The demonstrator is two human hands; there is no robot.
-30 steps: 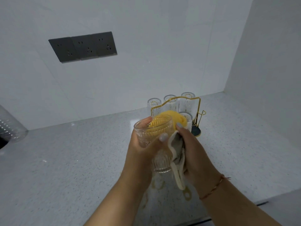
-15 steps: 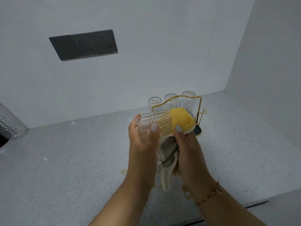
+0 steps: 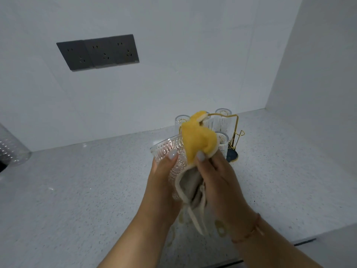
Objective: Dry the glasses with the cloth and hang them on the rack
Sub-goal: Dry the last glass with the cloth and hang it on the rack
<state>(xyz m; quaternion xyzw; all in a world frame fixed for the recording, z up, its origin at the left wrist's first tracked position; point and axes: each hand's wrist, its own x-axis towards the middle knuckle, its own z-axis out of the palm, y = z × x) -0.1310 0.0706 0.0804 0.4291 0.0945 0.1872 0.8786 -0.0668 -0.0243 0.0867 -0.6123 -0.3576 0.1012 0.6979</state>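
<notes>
Drying a ribbed glass over the desk

The left hand (image 3: pixel 164 176) grips the embossed glass tumbler (image 3: pixel 170 153) steady at centre while the right hand (image 3: pixel 216 176) pinches the yellow cloth (image 3: pixel 197 140) against it; the gold wire rack (image 3: pixel 234 136) of upturned glasses (image 3: pixel 222 117) waits at 1 o'clock

In the upper left of the frame you have a dark grey socket panel (image 3: pixel 98 52), three outlets side by side, set in the white wall (image 3: pixel 193 64). At the far left edge you can see part of a clear, dimpled plastic container (image 3: pixel 11 146). Across the lower half runs the pale speckled counter (image 3: pixel 77 190), meeting a second white wall (image 3: pixel 318 74) at right.
</notes>
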